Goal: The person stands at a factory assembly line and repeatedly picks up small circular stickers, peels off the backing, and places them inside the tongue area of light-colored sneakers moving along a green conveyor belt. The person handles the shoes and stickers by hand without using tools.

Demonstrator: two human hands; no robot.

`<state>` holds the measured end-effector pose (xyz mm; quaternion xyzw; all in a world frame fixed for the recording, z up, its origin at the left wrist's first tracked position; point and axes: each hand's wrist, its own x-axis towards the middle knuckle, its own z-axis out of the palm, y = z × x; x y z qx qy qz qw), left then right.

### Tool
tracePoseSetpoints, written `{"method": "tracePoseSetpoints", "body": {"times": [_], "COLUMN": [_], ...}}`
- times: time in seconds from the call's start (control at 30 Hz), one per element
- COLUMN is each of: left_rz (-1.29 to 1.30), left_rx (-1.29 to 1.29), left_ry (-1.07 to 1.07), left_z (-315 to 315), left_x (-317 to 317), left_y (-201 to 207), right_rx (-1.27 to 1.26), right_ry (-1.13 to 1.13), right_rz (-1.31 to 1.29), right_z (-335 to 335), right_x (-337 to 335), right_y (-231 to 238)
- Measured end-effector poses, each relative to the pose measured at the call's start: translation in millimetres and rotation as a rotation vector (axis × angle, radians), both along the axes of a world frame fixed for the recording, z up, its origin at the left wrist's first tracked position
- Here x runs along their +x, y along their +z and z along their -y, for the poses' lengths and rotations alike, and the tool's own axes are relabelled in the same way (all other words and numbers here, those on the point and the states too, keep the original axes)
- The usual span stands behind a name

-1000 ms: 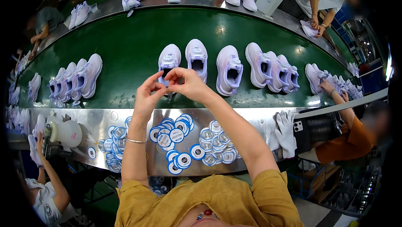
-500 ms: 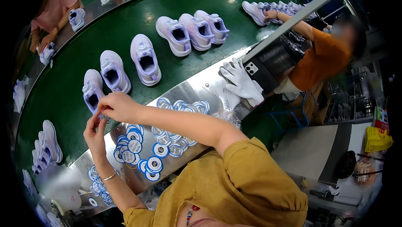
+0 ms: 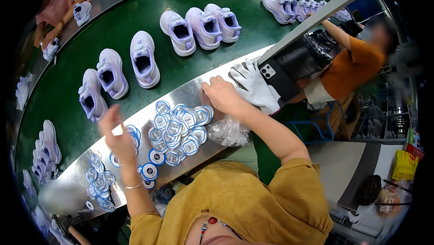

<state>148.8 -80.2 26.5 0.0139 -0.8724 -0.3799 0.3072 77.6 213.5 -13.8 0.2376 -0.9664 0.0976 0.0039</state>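
Observation:
My right hand (image 3: 221, 95) rests low over the metal ledge (image 3: 181, 92), fingers curled down together beside a white glove (image 3: 254, 85). Whatever is under its fingertips is hidden. My left hand (image 3: 118, 136), smeared by motion, hovers over the ledge near a white-and-lavender sneaker (image 3: 93, 95) and apart from it. Between my hands lies a pile of round, blue-rimmed white tags (image 3: 174, 127). More such tags (image 3: 100, 179) lie near my left forearm. Just below my right hand sits a clear plastic bag (image 3: 229, 132) with small contents I cannot make out.
Several more sneakers (image 3: 145, 59) stand on the green conveyor belt (image 3: 122, 23). A phone (image 3: 268, 71) lies on a black surface beside the glove. A slanted metal bar (image 3: 316, 21) rises at right. An orange-clad person (image 3: 355, 71) works beyond it; a pink-clad person (image 3: 65, 0) handles shoes far left.
My hands were together at the leftmost near sneaker. My right hand has swung right to the ledge by the glove; my left has drawn back toward me. The view has shifted slightly.

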Motion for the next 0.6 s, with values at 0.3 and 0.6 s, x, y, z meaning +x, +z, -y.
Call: {"method": "tracePoseSetpoints", "body": {"times": [0.3, 0.6], "left_rz": [0.118, 0.172], "left_rx": [-0.218, -0.261], "left_ry": [-0.733, -0.749], "left_z": [-194, -217], "left_x": [17, 28], "left_y": [-31, -62], "right_rx": [-1.034, -1.702], "right_ry": [-0.288, -0.375], "right_rz": [0.576, 0.357], "right_z": [-41, -53], "right_x": [-1, 0], "right_y": [1, 1]}}
